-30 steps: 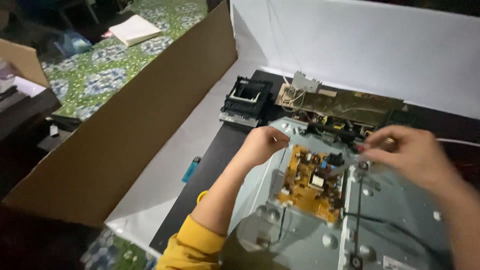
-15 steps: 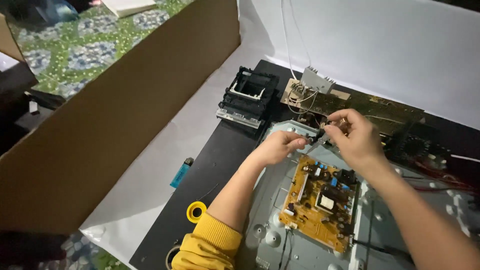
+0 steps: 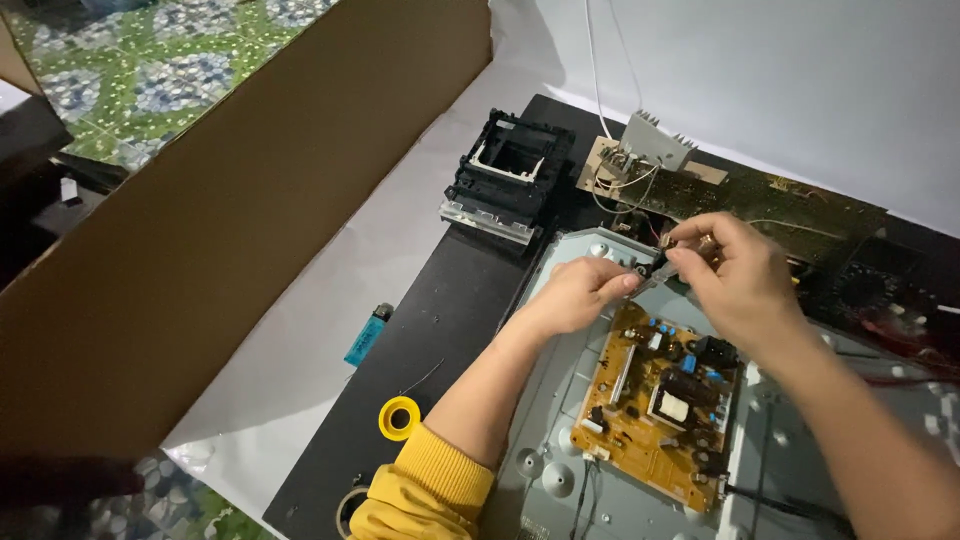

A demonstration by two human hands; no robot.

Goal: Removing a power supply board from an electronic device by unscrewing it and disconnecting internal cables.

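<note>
My left hand (image 3: 575, 293) and my right hand (image 3: 735, 275) meet above the far edge of a yellow circuit board (image 3: 655, 405) that lies on a grey metal chassis (image 3: 560, 440). Both pinch a small dark part with thin wires (image 3: 655, 262) between their fingertips. The left arm wears a yellow sleeve (image 3: 425, 490). What exactly the small part is stays too small to tell.
A black plastic mechanism block (image 3: 510, 175) stands at the far left of the black mat (image 3: 430, 330). Behind it sit a board with a heat sink (image 3: 645, 150) and a dark green board (image 3: 790, 215). A blue lighter (image 3: 366, 334), a yellow tape roll (image 3: 400, 417), a cardboard wall (image 3: 220, 230).
My right hand has come left from the chassis's right side to meet the left hand at the board's far edge. The camera has moved closer and shifted.
</note>
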